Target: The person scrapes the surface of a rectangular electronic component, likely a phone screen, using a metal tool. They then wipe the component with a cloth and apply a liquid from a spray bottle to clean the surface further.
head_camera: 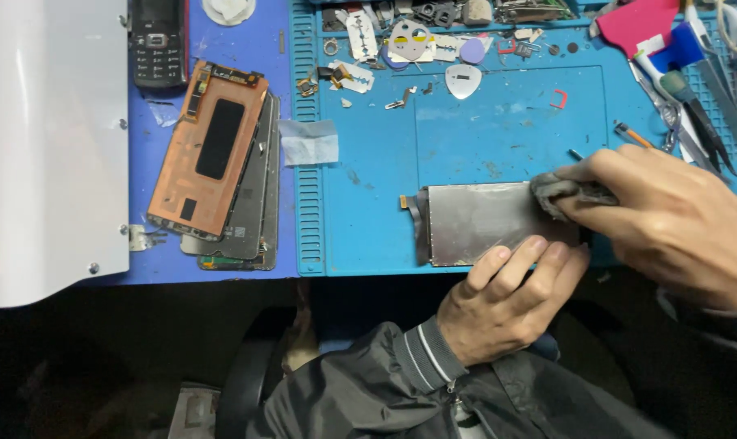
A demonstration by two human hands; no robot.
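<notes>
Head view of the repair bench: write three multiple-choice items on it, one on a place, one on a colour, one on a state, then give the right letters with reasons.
1. Where does the metal panel lie?
A. on the blue mat
B. on the white sheet
C. on the chair

2. What colour is the back of the opened phone part at left?
A. green
B. copper orange
C. white

3. What is the right hand doing?
A. hanging empty
B. holding scissors
C. pressing a grey cloth on the panel

Answers: A, the mat shows all round it; B, its face is copper orange; C, the fingers pinch the cloth against the panel while the left hand steadies its edge.
</notes>
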